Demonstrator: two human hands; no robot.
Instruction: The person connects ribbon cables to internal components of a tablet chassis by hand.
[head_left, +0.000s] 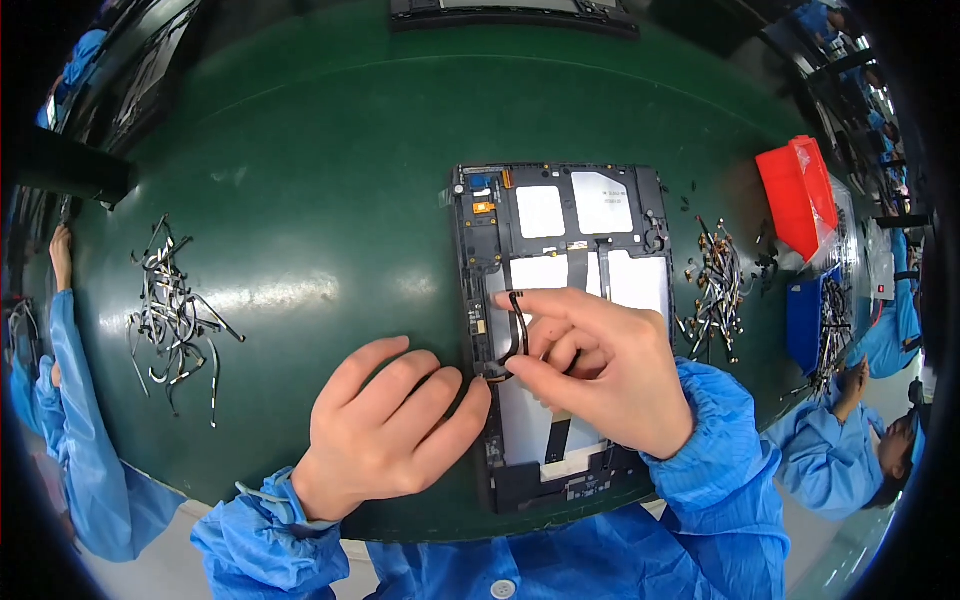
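Note:
An opened tablet-like device [555, 275] lies before me, a black frame with silver-white panels, small boards and flat ribbon cables. My right hand [600, 365] is over its left half, closed in a pinch on a thin black flex cable [522, 325]. This cable stands up from the frame's left side, and its lower end is near my left fingertips. Palm down, my left hand [395, 415] is at the device's left edge, its bent fingers apart. The left index fingertip touches the edge by the cable's lower end; the left thumb is hidden.
Loose cable pieces [175, 305] are heaped on the green table at left, and another cable pile [715, 285] lies right of the device. Beyond are a red bin [797, 197] and a blue bin [805, 325]. People in blue work on both sides.

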